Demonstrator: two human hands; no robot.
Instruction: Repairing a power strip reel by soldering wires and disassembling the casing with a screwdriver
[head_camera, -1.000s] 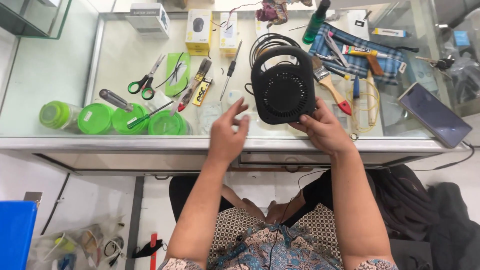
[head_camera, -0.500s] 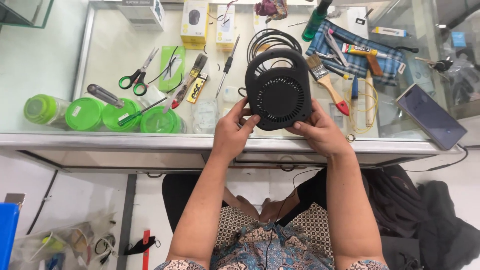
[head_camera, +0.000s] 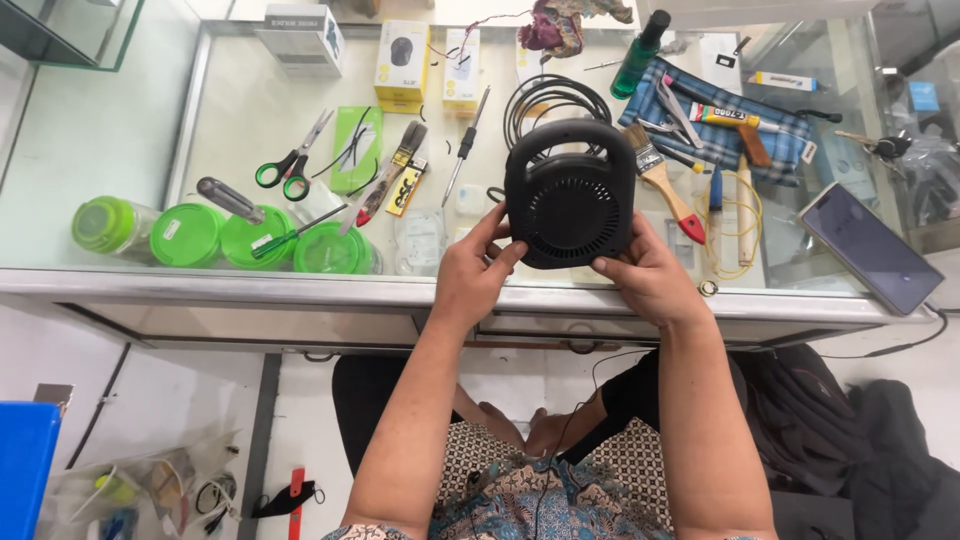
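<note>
Both hands, the left hand (head_camera: 478, 272) and right hand (head_camera: 645, 280), are now curled around the lower edge of the black speaker (head_camera: 570, 195), which has been drawn from mid-frame toward the near edge of the glass table (head_camera: 250, 290), so it is judged firmly held.

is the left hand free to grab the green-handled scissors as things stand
Probably not right away: the left hand is gripping the side of the black round speaker, as is the right hand. The green-handled scissors lie uncovered on the glass table to its left, so after letting go the way looks open.
</note>
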